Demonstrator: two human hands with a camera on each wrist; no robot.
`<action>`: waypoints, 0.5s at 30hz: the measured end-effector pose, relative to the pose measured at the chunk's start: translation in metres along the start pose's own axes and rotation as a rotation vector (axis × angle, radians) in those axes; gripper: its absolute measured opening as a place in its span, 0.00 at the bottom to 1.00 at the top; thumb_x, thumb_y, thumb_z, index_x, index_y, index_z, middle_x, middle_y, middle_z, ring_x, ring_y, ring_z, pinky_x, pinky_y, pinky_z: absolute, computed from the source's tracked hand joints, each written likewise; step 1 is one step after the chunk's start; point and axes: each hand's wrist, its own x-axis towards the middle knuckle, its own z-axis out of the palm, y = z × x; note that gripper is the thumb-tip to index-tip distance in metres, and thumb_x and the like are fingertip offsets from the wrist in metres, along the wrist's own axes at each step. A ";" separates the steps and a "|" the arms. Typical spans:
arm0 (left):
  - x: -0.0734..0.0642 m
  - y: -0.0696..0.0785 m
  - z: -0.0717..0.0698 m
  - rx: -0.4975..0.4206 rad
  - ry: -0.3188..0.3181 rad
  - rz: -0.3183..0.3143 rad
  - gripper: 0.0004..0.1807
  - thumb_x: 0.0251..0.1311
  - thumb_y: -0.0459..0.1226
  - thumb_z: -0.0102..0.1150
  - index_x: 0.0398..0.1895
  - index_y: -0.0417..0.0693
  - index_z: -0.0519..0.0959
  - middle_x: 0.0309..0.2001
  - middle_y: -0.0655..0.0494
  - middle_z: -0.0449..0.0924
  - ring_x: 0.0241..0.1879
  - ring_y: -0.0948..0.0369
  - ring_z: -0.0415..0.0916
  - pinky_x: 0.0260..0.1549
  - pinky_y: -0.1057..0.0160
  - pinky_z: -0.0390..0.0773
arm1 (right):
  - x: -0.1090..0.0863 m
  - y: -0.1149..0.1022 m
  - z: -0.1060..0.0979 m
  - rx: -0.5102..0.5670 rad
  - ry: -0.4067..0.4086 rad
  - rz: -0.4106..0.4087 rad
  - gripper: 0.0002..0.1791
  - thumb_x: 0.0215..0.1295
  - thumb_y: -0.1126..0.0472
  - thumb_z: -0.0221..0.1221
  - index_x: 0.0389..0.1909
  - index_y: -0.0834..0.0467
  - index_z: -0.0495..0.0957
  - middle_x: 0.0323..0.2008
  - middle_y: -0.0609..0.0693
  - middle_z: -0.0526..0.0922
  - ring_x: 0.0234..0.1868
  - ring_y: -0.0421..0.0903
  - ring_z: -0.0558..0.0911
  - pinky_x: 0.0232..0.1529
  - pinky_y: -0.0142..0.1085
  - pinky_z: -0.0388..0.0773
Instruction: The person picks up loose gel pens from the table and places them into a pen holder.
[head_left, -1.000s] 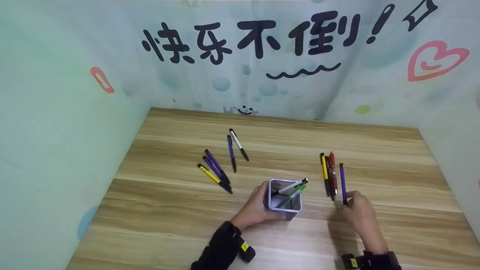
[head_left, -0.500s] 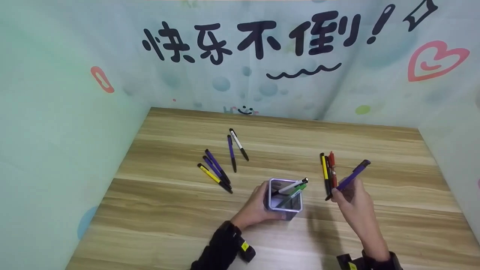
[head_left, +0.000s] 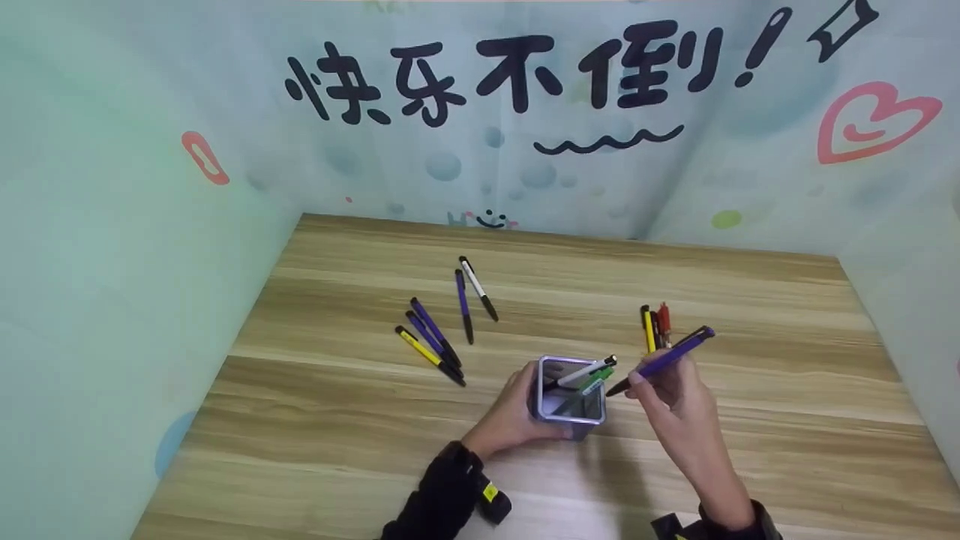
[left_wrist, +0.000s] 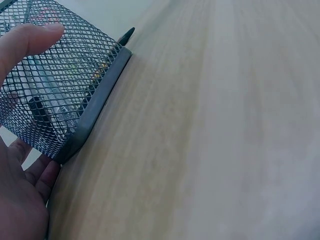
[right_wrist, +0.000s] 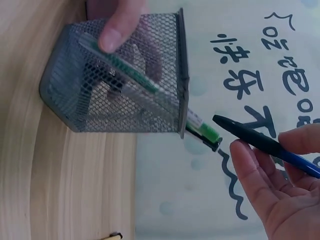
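Note:
My left hand (head_left: 517,412) grips a square mesh pen holder (head_left: 588,430) from its left side, and the holder stands on the wooden table. Inside it lean a white pen (head_left: 577,373) and a green pen (head_left: 598,380), their tops past the rim. In the left wrist view the thumb (left_wrist: 35,42) presses on the mesh (left_wrist: 75,75). My right hand (head_left: 682,405) pinches a purple pen (head_left: 673,355), tilted, its dark tip close to the holder's right rim. The right wrist view shows this pen (right_wrist: 272,145) between thumb and fingers, above the rim's level and apart from the holder.
Left of the holder lie a yellow pen (head_left: 420,350), several purple pens (head_left: 464,306) and a white pen (head_left: 478,287). Behind my right hand are a yellow pen (head_left: 649,330), a black pen and a red pen (head_left: 664,316), partly hidden. A printed cloth (head_left: 420,172) hangs behind the table.
My right hand has lifted the purple pen off the table, tilted it and carried it left toward the pen holder. My left hand and the holder have stayed in place.

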 end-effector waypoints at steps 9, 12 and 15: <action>0.000 0.002 -0.001 -0.010 0.005 0.003 0.51 0.30 0.45 0.78 0.63 0.60 0.61 0.57 0.60 0.69 0.57 0.60 0.63 0.62 0.55 0.61 | -0.002 0.004 0.018 -0.202 -0.061 -0.135 0.07 0.58 0.71 0.59 0.38 0.64 0.76 0.33 0.52 0.83 0.31 0.40 0.82 0.34 0.29 0.80; 0.000 0.002 -0.001 -0.013 0.005 0.006 0.50 0.31 0.44 0.78 0.63 0.60 0.61 0.57 0.60 0.69 0.57 0.60 0.64 0.61 0.56 0.61 | -0.004 0.006 0.023 -0.291 -0.090 -0.175 0.07 0.57 0.69 0.60 0.38 0.62 0.77 0.31 0.49 0.83 0.30 0.41 0.81 0.30 0.30 0.79; 0.000 0.002 -0.001 -0.006 0.000 0.004 0.50 0.31 0.45 0.78 0.63 0.60 0.61 0.57 0.60 0.69 0.56 0.61 0.63 0.61 0.57 0.61 | -0.005 0.007 0.028 -0.340 -0.100 -0.201 0.08 0.55 0.68 0.62 0.37 0.61 0.78 0.27 0.47 0.81 0.27 0.38 0.77 0.25 0.28 0.75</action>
